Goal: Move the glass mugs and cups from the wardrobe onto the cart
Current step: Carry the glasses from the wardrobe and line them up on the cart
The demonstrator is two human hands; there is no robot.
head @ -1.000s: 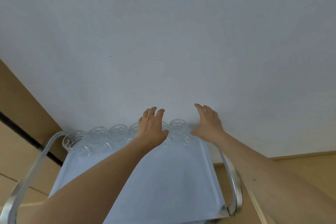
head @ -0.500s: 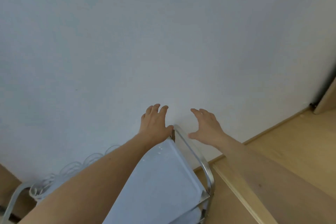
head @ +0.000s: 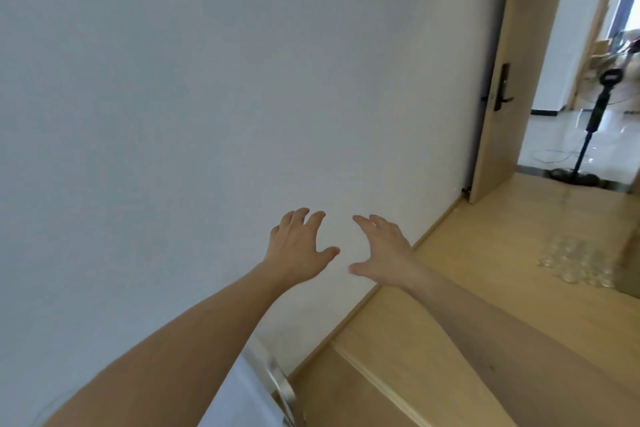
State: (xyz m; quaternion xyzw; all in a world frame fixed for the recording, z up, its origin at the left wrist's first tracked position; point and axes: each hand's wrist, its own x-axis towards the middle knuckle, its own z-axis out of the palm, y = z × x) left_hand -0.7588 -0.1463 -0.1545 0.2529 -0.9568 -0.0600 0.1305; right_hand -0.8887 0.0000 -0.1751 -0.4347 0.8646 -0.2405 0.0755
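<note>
Both my hands are stretched out in front of a white wall, empty, fingers spread. My left hand [head: 299,248] is slightly left of centre and my right hand [head: 382,253] is just to its right. Only a corner of the cart [head: 277,388] shows at the bottom, with its metal rail and white top, mostly hidden under my left forearm. Several clear glass cups [head: 576,262] stand in a cluster on a wooden surface at the far right.
A white wall [head: 207,97] fills the left and centre. A wooden door [head: 498,80] stands open at the right, with a dark stand [head: 588,125] beyond it. A wooden panel edge [head: 381,381] runs below my right forearm.
The view has swung right, away from the cart and its row of glasses. The cart top has slid almost out of sight and the doorway and the cluster of cups have come into view. Both hands stay empty.
</note>
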